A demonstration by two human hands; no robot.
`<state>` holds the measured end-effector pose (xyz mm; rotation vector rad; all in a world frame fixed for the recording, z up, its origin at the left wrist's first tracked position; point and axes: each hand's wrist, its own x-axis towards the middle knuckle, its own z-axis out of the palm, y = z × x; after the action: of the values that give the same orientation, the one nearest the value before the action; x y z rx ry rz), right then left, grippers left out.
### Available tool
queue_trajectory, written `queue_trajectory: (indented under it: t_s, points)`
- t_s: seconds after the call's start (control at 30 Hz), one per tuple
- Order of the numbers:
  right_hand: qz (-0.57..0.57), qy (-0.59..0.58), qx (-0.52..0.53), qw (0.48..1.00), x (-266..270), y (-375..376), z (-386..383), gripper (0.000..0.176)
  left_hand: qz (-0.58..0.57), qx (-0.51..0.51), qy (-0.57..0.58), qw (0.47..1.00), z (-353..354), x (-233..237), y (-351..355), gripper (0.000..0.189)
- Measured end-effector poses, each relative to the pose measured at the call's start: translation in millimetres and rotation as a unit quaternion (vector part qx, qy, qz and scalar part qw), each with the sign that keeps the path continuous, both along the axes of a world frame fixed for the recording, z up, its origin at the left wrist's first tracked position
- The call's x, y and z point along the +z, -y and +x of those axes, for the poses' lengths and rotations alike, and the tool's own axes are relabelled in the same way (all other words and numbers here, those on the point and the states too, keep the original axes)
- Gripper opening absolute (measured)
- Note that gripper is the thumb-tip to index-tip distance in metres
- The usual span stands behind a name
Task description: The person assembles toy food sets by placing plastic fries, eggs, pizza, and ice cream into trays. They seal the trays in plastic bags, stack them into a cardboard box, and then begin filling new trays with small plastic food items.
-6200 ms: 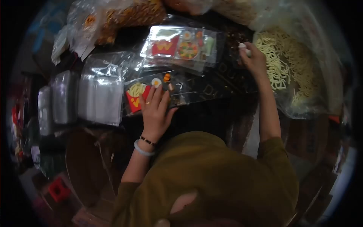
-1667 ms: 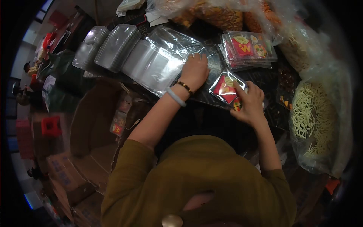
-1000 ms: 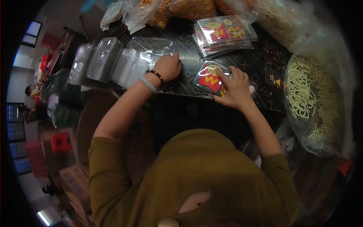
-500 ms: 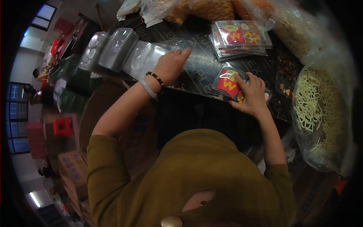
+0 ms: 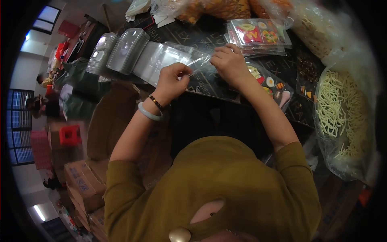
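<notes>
As light glints off a clear bag (image 5: 198,60) to the left of a stack of filled packets (image 5: 269,37), a person in an olive top (image 5: 213,177) works with both hands at a black table (image 5: 209,82), seen from the head camera. The right hand (image 5: 229,64), nearest the stack's lower left, has its fingers curled on one end of the bag. The left hand (image 5: 172,82), farther left of the stack, has its fingertips drawn together by the bag's near edge; whether they grip it, one cannot tell. Just below the stack, partly behind the right forearm, lies a packet of toy-like food pieces (image 5: 271,82), a fried egg shape among them. Well left of the stack sit a pile of clear bags (image 5: 155,60) and ridged clear trays (image 5: 128,51). To the stack's lower right, a large plastic bag of pale noodle-like strands (image 5: 332,107) spreads out.
</notes>
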<state>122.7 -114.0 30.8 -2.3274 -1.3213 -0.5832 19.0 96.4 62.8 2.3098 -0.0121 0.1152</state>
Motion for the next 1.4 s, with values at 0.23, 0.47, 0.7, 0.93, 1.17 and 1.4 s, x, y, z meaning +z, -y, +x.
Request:
queue_trajectory:
  t_s: [0.23, 0.47, 0.7, 0.93, 1.17, 1.4]
  points:
    - [-0.015, 0.100, 0.035, 0.994, 1.7, -18.6, -9.8, 0.005, 0.373, -0.064, 0.187, 0.906, -35.6, 35.8, 58.3, 0.035]
    - [-0.027, 0.064, 0.038, 0.997, -4.0, -8.7, -18.0, 0.006, 0.367, -0.097, 0.121, 0.917, -7.6, -24.0, 37.4, 0.005]
    - [-0.112, -0.102, -0.185, 0.971, 4.8, 116.0, -38.3, 0.102, 0.267, -0.102, 0.125, 0.950, 4.0, -18.6, 27.9, 0.030]
    - [-0.092, -0.198, -0.131, 0.967, -12.9, 123.5, -41.8, 0.086, 0.184, -0.067, 0.155, 0.968, 13.7, -22.9, 24.4, 0.028]
    - [-0.074, -0.192, -0.019, 0.978, 14.7, 112.7, -53.1, 0.088, 0.244, -0.088, 0.215, 0.942, 15.5, -22.6, 20.7, 0.031]
    - [-0.054, -0.163, 0.050, 0.984, 25.9, 74.5, -60.7, 0.085, 0.302, -0.137, 0.219, 0.918, 13.5, -18.8, 3.0, 0.042]
